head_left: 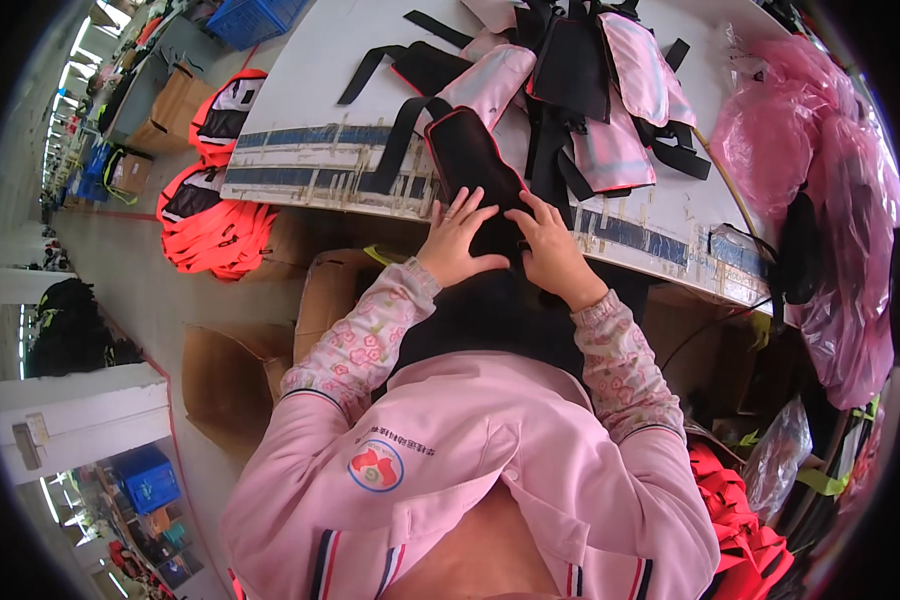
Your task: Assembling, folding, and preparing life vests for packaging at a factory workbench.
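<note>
Black, red-edged pad point(467, 145) lies beneath left hand point(458, 236) and right hand point(556, 252), apart, fingers spread, apparently positioning it, next move calling for even edge control; twelve o'clock, across the table's point(305, 95) near edge; pink padded pieces point(634, 65), one o'clock.

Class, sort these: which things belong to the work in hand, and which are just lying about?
In the work:
black, red-edged panel, with left hand and right hand on it
pink-and-black pieces heaped beyond, probably
white table beneath

Apparently lying about:
pink plastic bags, right
orange bundle, left
open cardboard box
blue crate
</note>
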The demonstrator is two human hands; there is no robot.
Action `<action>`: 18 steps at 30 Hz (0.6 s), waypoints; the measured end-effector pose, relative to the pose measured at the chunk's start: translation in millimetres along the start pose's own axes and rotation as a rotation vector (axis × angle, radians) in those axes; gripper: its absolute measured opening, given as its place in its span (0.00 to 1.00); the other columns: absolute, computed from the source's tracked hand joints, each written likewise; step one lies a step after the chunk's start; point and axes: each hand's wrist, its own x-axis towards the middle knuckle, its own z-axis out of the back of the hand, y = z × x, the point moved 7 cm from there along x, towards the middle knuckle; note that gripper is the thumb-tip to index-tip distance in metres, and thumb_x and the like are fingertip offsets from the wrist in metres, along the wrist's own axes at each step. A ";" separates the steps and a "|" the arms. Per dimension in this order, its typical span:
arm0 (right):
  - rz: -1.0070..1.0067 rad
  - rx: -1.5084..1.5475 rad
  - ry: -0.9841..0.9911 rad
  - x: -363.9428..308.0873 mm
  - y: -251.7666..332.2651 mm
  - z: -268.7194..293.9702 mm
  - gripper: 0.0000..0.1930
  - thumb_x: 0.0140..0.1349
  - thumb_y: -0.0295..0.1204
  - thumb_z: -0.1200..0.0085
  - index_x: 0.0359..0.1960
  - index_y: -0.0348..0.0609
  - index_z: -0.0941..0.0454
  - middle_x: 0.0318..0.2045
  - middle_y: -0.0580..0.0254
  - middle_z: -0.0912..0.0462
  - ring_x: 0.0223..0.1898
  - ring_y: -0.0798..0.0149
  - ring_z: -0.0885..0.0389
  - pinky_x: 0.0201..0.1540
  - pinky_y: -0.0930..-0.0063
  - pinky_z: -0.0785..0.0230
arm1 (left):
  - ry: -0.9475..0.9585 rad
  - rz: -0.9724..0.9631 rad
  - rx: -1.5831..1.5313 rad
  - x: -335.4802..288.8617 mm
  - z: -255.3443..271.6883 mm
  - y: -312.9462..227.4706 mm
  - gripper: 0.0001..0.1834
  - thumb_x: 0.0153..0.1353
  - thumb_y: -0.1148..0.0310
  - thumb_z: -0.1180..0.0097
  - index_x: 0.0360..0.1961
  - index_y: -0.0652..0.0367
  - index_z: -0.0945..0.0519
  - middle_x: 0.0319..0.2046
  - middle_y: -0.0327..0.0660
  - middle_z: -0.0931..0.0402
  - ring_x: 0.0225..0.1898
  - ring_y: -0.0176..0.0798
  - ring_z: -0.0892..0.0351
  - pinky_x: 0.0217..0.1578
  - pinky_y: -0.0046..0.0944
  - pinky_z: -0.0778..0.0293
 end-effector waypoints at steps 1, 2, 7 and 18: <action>0.037 -0.033 0.011 -0.4 0.9 0.0 0.27 0.42 0.17 0.46 0.49 0.41 0.30 0.54 0.49 0.34 0.55 0.45 0.34 0.56 0.61 0.37 | 0.000 0.004 -0.003 1.7 -2.0 -2.7 0.45 0.45 0.38 0.40 0.60 0.52 0.37 0.67 0.47 0.52 0.69 0.52 0.60 0.62 0.66 0.63; -0.014 0.052 0.012 0.2 -6.2 -1.3 0.22 0.43 0.17 0.46 0.45 0.40 0.27 0.54 0.48 0.33 0.54 0.45 0.33 0.54 0.62 0.36 | -0.011 0.039 -0.015 3.0 -2.9 -3.3 0.43 0.46 0.40 0.39 0.59 0.53 0.36 0.67 0.47 0.52 0.70 0.52 0.60 0.62 0.65 0.64; -0.157 0.212 -0.059 4.6 -33.8 -14.0 0.16 0.45 0.18 0.44 0.39 0.37 0.27 0.50 0.47 0.32 0.48 0.43 0.29 0.48 0.62 0.32 | -0.099 0.080 -0.029 8.6 -3.3 -12.6 0.32 0.50 0.52 0.38 0.54 0.54 0.30 0.65 0.48 0.46 0.68 0.54 0.55 0.63 0.59 0.58; -0.457 0.592 -0.278 21.7 -13.1 -16.3 0.05 0.54 0.18 0.48 0.33 0.35 0.29 0.27 0.56 0.25 0.27 0.63 0.24 0.32 0.71 0.27 | -0.624 0.076 -0.212 -0.9 43.2 -4.2 0.20 0.49 0.81 0.43 0.45 0.57 0.25 0.55 0.50 0.34 0.57 0.54 0.35 0.55 0.42 0.35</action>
